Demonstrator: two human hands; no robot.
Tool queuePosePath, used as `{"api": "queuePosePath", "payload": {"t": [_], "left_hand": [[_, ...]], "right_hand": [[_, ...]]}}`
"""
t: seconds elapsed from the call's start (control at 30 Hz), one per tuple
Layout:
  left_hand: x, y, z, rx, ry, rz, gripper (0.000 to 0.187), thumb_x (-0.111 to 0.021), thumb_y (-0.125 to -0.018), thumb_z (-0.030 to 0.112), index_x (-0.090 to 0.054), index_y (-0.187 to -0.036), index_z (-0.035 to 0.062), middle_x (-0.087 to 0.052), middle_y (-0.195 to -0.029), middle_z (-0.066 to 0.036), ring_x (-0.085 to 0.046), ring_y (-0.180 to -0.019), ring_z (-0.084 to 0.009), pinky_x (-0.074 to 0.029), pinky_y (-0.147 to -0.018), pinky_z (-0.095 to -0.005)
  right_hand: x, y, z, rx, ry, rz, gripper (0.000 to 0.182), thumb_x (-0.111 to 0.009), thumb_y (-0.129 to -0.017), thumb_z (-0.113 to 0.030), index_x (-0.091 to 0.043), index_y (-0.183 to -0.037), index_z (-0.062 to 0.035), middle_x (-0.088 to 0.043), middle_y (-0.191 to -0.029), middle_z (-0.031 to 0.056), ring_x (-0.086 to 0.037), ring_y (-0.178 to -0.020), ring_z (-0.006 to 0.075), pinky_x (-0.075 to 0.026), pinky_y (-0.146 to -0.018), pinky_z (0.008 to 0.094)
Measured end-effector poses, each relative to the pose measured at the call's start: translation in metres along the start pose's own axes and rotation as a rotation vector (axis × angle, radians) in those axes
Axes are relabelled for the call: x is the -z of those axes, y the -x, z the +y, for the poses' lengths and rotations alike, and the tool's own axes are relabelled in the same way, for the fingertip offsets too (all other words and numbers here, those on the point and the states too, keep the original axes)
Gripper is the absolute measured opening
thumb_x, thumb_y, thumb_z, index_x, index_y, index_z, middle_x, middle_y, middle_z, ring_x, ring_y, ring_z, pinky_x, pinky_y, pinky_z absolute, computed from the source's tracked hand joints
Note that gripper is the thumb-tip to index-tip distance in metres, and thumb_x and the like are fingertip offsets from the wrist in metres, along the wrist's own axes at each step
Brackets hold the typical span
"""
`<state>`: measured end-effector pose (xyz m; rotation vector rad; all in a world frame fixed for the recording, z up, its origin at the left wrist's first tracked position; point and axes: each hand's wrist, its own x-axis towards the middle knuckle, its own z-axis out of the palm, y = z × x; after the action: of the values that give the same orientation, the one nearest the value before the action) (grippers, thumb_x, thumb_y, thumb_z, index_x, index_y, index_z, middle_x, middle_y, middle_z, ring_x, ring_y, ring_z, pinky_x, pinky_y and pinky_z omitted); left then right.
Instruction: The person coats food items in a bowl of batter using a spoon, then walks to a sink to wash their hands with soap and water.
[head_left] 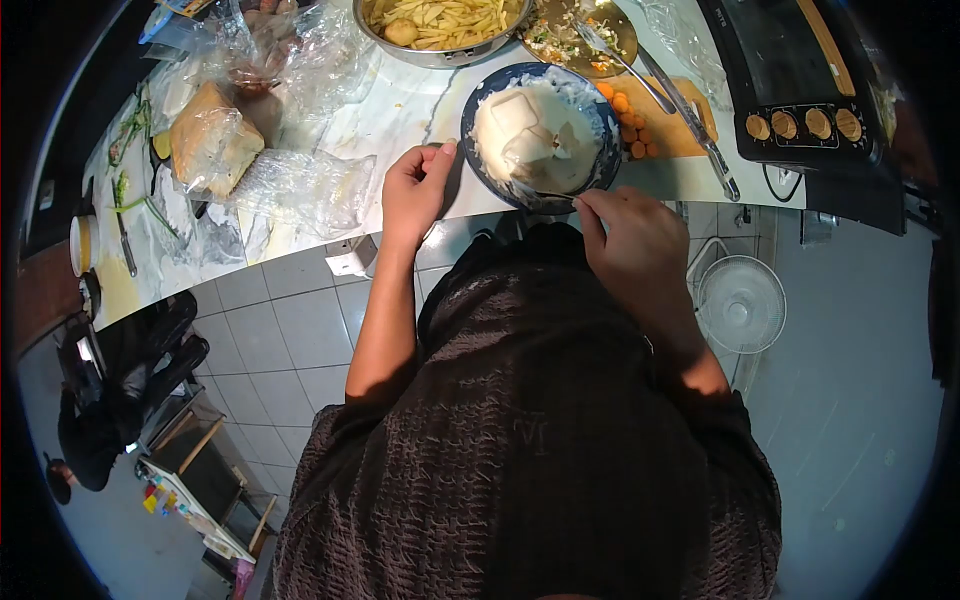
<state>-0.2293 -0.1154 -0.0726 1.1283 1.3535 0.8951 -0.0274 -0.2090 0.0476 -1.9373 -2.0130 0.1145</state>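
A dark blue bowl (470, 130) stands at the counter's front edge with a thick white mixture (575, 165) and a pale, smooth lump (515, 125) in it. My right hand (635, 235) is at the bowl's near right rim, its thumb and fingers pinched on a thin utensil (555, 193) that reaches into the mixture; most of the utensil is hidden. To the left of the bowl, my left hand (418, 190) rests at the counter edge, fingers curled and thumb up, apart from the bowl. Whether anything lies inside its curled fingers is hidden.
Behind the bowl are a pan of cut potatoes (450, 25) and a plate of chopped food (560, 45). Carrot pieces (632, 130), a board (685, 125) and tongs (700, 140) lie right, near an oven (800, 90). Wrapped bread (212, 140) lies left. A person (100, 430) sits far left.
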Motion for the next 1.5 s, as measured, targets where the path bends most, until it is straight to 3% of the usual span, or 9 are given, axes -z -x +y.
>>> {"api": "queuePosePath", "payload": {"t": [0.27, 0.33, 0.43, 1.17, 1.47, 1.5], "left_hand": [[0.000, 0.000, 0.004, 0.027, -0.027, 0.000, 0.031, -0.066, -0.086, 0.029, -0.065, -0.083, -0.0021, -0.051, -0.064, 0.005, -0.041, -0.060, -0.0036, -0.035, -0.055, -0.0192], [0.001, 0.001, 0.005, 0.039, -0.026, 0.000, 0.031, -0.066, -0.086, 0.029, -0.065, -0.083, -0.0019, -0.051, -0.064, 0.005, -0.042, -0.060, -0.0036, -0.035, -0.055, -0.0192], [0.002, 0.002, 0.003, 0.037, -0.014, 0.004, 0.031, -0.066, -0.086, 0.029, -0.065, -0.082, -0.0017, -0.051, -0.064, 0.005, -0.041, -0.060, -0.0035, -0.034, -0.055, -0.0192], [0.006, 0.003, 0.006, 0.037, 0.013, 0.014, 0.029, -0.066, -0.087, 0.027, -0.063, -0.079, -0.0008, -0.048, -0.064, 0.007, -0.039, -0.059, -0.0022, -0.032, -0.053, -0.0185], [0.007, 0.001, 0.002, 0.000, 0.034, 0.013, 0.028, -0.065, -0.087, 0.026, -0.063, -0.079, -0.0009, -0.046, -0.063, 0.007, -0.039, -0.059, -0.0024, -0.032, -0.053, -0.0184], [0.007, 0.001, 0.001, -0.003, 0.035, 0.016, 0.028, -0.065, -0.087, 0.026, -0.063, -0.079, -0.0009, -0.046, -0.063, 0.007, -0.039, -0.059, -0.0024, -0.032, -0.053, -0.0184]], "right_hand": [[0.011, 0.003, -0.001, 0.035, 0.051, -0.017, 0.010, -0.065, -0.075, -0.014, -0.059, -0.069, -0.0087, -0.052, -0.063, 0.0078, -0.057, -0.060, 0.0273, -0.045, -0.052, 0.0385], [0.017, 0.004, -0.003, 0.004, 0.064, -0.100, 0.008, -0.064, -0.080, -0.018, -0.066, -0.080, -0.0100, -0.056, -0.069, 0.0076, -0.058, -0.064, 0.0273, -0.045, -0.057, 0.0375], [0.018, 0.003, -0.005, 0.012, 0.068, -0.058, 0.010, -0.065, -0.074, -0.013, -0.059, -0.068, -0.0074, -0.052, -0.065, 0.0088, -0.057, -0.062, 0.0276, -0.045, -0.053, 0.0393], [0.009, -0.012, -0.005, 0.058, 0.086, -0.096, 0.012, -0.060, -0.074, -0.011, -0.057, -0.064, -0.0066, -0.053, -0.063, 0.0114, -0.058, -0.064, 0.0300, -0.046, -0.055, 0.0421], [0.002, -0.015, -0.008, 0.039, 0.082, -0.141, 0.013, -0.058, -0.077, -0.013, -0.059, -0.066, -0.0063, -0.056, -0.066, 0.0125, -0.059, -0.066, 0.0310, -0.047, -0.059, 0.0429], [0.001, -0.014, -0.008, 0.026, 0.096, -0.150, 0.011, -0.059, -0.079, -0.016, -0.061, -0.071, -0.0083, -0.057, -0.068, 0.0105, -0.060, -0.066, 0.0305, -0.046, -0.057, 0.0427]]}}
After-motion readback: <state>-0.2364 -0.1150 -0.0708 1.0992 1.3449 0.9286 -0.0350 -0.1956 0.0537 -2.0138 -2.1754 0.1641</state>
